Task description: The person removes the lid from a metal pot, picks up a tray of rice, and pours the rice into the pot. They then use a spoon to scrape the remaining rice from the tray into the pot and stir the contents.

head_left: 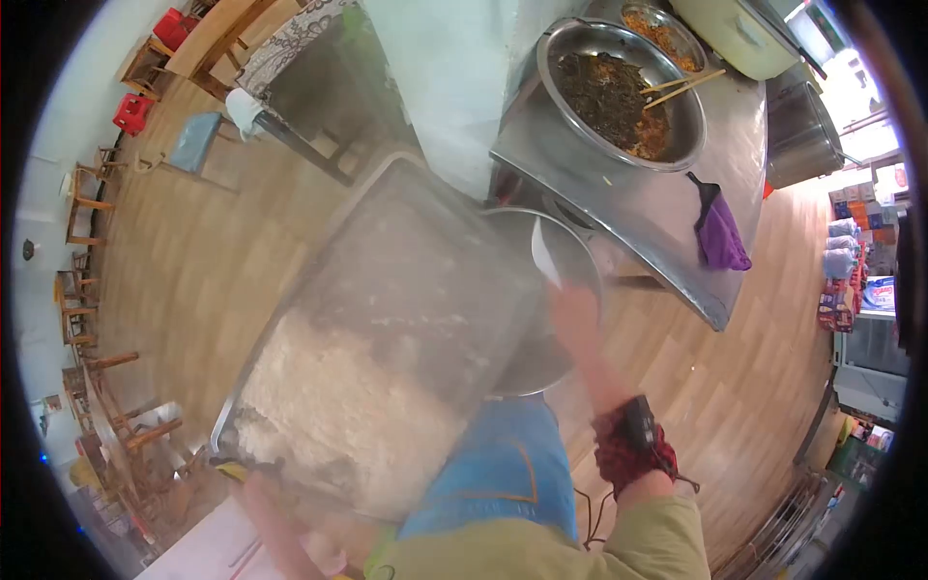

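Note:
A large metal tray (pixel 224 411) is tilted, its far end over a round metal basin (pixel 583 253). Pale, rice-like food (pixel 338 401) lies in the tray's near half, and steam blurs the rest. My left hand (pixel 259 495), smeared by motion, is at the tray's near left corner and appears to grip it, with a dark and yellow piece (pixel 232 471) there. Over the basin's right side, my right hand (pixel 574 314) is closed on a white flat scraper (pixel 543 249) that points away from me. The fingers of this hand are blurred.
A metal table (pixel 619 217) at upper right bears a bowl (pixel 556 106) of dark food with chopsticks (pixel 684 87), a smaller bowl (pixel 667 24) and a purple cloth (pixel 720 232). A tall pot (pixel 804 135) stands beyond it. Chairs (pixel 87 203) line the left wall.

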Demonstrator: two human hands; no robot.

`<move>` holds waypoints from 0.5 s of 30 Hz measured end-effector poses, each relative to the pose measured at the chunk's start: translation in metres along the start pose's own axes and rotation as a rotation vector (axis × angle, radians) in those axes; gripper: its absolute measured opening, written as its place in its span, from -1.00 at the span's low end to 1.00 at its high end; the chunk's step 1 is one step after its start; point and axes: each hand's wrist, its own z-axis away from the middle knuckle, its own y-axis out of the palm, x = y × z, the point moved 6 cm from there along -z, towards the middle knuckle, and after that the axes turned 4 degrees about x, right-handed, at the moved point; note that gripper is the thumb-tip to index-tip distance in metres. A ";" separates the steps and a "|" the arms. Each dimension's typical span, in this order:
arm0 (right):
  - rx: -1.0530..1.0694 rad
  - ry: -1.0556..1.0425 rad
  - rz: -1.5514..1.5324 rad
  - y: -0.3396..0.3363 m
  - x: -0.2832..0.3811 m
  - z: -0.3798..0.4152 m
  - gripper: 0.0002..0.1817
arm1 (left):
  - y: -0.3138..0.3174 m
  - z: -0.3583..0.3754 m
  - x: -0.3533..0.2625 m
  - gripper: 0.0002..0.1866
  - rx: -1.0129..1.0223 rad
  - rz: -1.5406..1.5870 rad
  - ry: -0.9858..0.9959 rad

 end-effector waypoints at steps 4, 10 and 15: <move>-0.269 -0.284 -0.042 0.025 0.042 -0.074 -0.73 | 0.009 -0.069 0.058 -0.56 0.139 0.165 -0.181; 0.183 -0.132 -0.047 0.052 0.038 -0.096 -0.60 | 0.068 -0.116 0.070 -0.55 0.329 0.310 -0.318; 0.389 0.248 -0.046 0.001 -0.027 0.003 -0.55 | 0.121 -0.095 0.082 -0.56 0.484 0.374 -0.444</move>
